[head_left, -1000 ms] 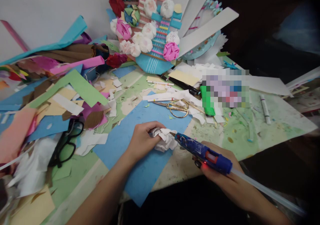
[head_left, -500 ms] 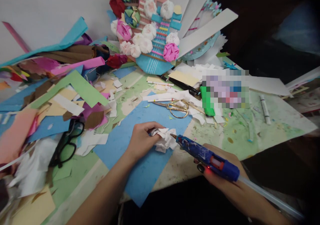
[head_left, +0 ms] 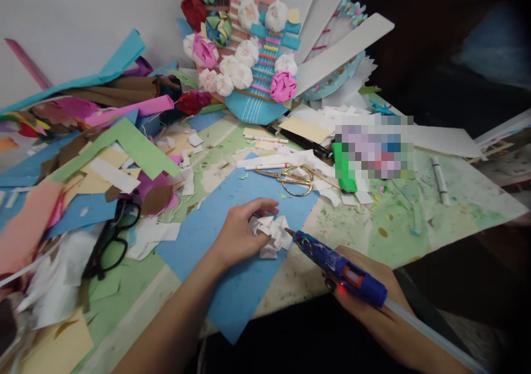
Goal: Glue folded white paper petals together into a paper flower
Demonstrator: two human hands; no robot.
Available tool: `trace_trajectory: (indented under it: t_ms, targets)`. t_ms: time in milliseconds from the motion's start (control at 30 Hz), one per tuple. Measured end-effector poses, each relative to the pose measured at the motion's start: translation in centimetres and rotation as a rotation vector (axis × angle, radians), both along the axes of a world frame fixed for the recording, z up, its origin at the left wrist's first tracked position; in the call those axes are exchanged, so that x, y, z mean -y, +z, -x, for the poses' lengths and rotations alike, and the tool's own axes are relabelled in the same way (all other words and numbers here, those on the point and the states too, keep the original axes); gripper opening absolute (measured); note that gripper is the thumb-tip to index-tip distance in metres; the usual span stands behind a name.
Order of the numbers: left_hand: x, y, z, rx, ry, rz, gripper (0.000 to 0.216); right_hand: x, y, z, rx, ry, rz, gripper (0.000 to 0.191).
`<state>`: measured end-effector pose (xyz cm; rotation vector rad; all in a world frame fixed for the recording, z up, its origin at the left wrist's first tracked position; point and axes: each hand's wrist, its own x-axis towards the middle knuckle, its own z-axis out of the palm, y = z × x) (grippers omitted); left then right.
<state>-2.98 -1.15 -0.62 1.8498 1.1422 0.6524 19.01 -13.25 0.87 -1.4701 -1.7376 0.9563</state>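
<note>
My left hand is at a crumpled white paper piece, shaped in folds like a flower. The thumb presses on its near left side, while the index finger reaches out above it; the other fingers are mostly hidden. In my right hand is a blue hot glue gun, with a small red light glowing and a clear glue stick coming out of its back. Its nozzle points at the right edge of the paper piece, touching or very close. Underneath lies a blue paper sheet.
Gold-handled scissors lie beyond my hands beside white paper strips. Black-framed glasses and heaped paper scraps cover the left. A blue paper guitar with paper flowers stands at the back. A marker lies on the right.
My left index finger has lifted off the crumpled paper and stretched out. The paper has turned slightly. The glue gun has shifted a little down and tilts more steeply.
</note>
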Motion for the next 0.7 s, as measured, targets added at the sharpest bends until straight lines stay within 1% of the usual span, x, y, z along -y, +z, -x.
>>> trace_trajectory:
  t_ms: [100,200,367,500,700]
  targets:
    - [-0.01,0.3,0.05,-0.035,-0.045,0.032,0.056,0.04,0.11,0.31,0.023,0.032,-0.025,0.012]
    - [-0.1,0.43,0.04,-0.08,-0.105,0.049,0.061,-0.04,0.19,0.51,0.052,0.083,-0.028,0.013]
    - [-0.16,0.25,0.04,-0.111,-0.127,0.039,0.062,-0.16,-0.03,0.88,0.058,0.103,-0.055,0.014]
    - [-0.14,0.31,0.12,-0.137,-0.182,-0.004,0.063,-0.08,-0.14,1.07,0.075,0.096,-0.06,0.014]
    - [-0.06,0.59,0.36,-0.273,-0.244,-0.066,0.063,-0.05,-0.19,0.93,0.069,0.111,-0.079,0.014]
